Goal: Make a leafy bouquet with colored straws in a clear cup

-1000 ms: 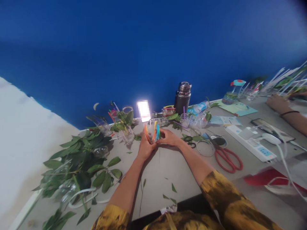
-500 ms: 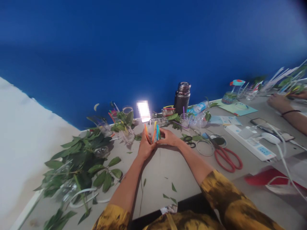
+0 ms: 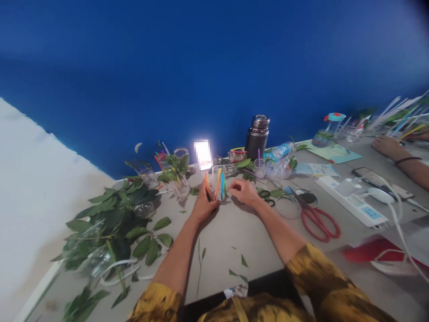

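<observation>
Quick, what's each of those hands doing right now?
Left hand: holding a clear plastic cup of coloured straws.
Right hand: half-curled, holding nothing.

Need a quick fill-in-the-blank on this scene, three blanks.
The left hand holds a clear plastic cup of coloured ____.
The scissors to the right of the hands have ____ handles.
The steel flask stands in front of a ____ wall.

Missing words: straws; red; blue.
</observation>
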Motion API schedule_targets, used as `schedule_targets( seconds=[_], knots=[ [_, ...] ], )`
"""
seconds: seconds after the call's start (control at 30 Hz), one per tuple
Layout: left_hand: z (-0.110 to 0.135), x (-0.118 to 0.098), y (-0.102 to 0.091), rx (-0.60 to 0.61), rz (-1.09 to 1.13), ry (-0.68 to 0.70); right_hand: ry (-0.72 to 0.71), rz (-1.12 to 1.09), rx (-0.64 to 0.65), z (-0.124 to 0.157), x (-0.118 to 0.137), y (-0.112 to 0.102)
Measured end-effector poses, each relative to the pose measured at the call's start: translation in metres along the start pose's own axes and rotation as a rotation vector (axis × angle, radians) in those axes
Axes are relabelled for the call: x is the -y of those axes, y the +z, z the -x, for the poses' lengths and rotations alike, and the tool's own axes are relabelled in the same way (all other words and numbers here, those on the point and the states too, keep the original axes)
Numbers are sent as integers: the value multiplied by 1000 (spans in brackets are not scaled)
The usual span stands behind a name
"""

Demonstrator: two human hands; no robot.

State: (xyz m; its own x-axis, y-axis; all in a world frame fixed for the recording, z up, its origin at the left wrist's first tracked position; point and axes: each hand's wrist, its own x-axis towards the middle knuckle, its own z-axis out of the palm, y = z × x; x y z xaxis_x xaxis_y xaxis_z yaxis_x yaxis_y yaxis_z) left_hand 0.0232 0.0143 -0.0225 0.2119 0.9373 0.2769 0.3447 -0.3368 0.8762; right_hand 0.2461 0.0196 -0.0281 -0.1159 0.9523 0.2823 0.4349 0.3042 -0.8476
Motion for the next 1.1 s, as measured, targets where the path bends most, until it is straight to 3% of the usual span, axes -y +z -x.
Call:
schedule_targets(
  seconds=[0.2,0.43,1.1],
  knots=[
    [0,1,0,31,-4,16,16,263,181,8,10,10],
    [-1,0,1,39,24,41,72,601,201,16,34,19],
    [-2,5,2,16,-10,52,86,716,245,16,40,24]
  ],
)
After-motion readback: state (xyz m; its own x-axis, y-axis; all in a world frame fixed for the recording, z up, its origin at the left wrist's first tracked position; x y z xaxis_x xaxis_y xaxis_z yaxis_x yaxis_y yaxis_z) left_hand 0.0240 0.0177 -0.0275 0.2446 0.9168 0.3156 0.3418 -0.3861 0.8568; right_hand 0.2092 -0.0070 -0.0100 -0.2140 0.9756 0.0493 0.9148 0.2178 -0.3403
